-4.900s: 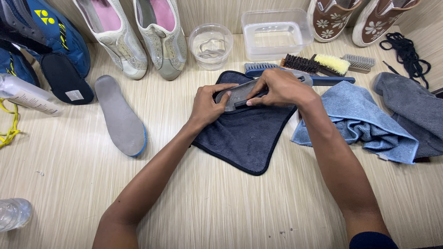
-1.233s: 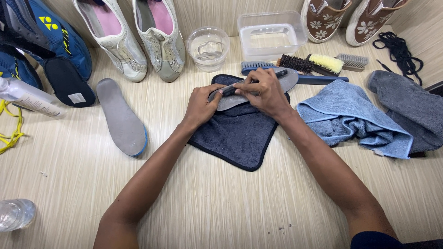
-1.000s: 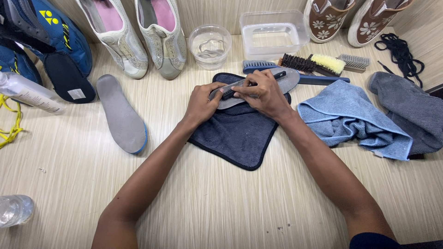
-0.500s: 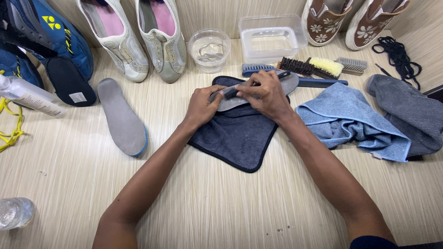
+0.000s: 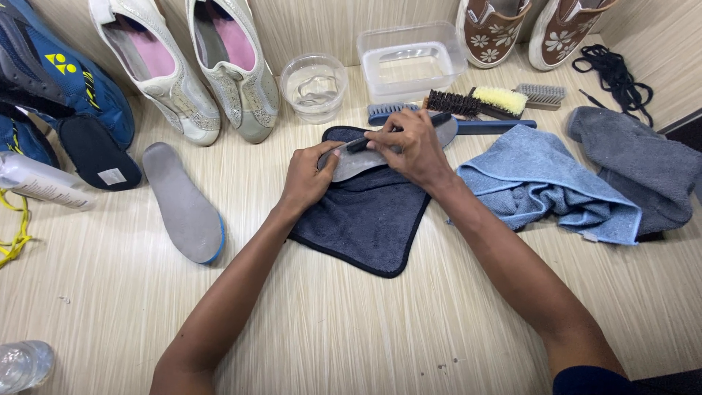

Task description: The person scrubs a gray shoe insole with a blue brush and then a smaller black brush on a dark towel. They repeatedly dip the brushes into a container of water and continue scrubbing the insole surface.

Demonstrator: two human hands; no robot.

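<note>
- Right now my left hand (image 5: 307,175) is closed on the near end of a grey insole (image 5: 358,162), thumb on top and fingers curled under, pinning it on the dark blue cloth (image 5: 362,216).
- My right hand (image 5: 409,145) is clamped around a small dark brush (image 5: 360,144), pressing it onto the insole's upper face just beside the left hand's fingertips.
- Taking the dark blue cloth as landmark: the insole lies across its far edge, with its long axis running from the cloth's left corner up and away to the right, where its far tip pokes out past my right hand.
- The brush lies nearly along that same axis, so both hands sit on one line, the left at the lower end and the right toward the middle.
- The left hand is nearer the insole's free end; the right covers its middle, hiding how much of the brush touches it.
- Beyond the cloth stand a round clear bowl (image 5: 313,84) and a rectangular clear tub (image 5: 409,62); a row of spare brushes (image 5: 468,106) lies just behind the cloth's far-right side.
- Right of the cloth a light blue towel (image 5: 548,186) is bunched up; left of it, well apart, a second insole (image 5: 183,205) lies flat on the wooden table (image 5: 351,329).
</note>
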